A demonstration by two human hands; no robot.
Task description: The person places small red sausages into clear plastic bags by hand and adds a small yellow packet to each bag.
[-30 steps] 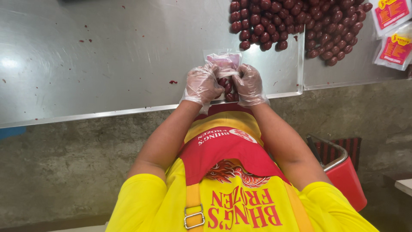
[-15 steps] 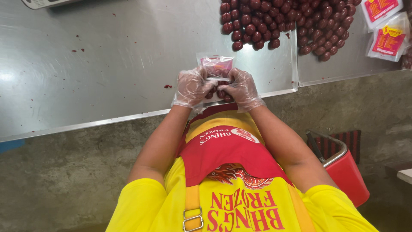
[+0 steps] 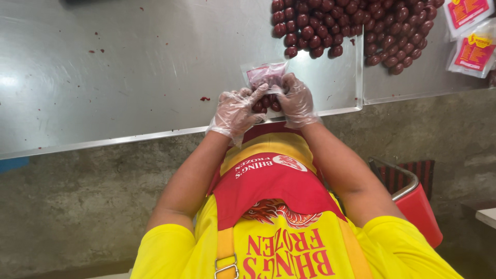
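From the head camera, looking down over my chest: both my hands are in thin clear gloves and meet at the near edge of the steel table [image 3: 129, 67]. My left hand [image 3: 235, 111] is cupped with its fingers curled around a few dark red sausage balls [image 3: 264, 103], its fingertips touching the small clear bag [image 3: 266, 75]. My right hand [image 3: 295, 101] pinches the bag's side, so the bag sits between the two hands, just above the table edge.

The risks I see: the balls rest loosely in a slippery glove right at the table's lip, so one could roll off and drop to the floor below. The bag is limp, and I cannot tell how wide its mouth stands; if it folds shut, a ball could miss it. The big heap of sausage balls [image 3: 351, 26] lies well beyond, with the red-labelled packets [image 3: 473, 51] at the far right.
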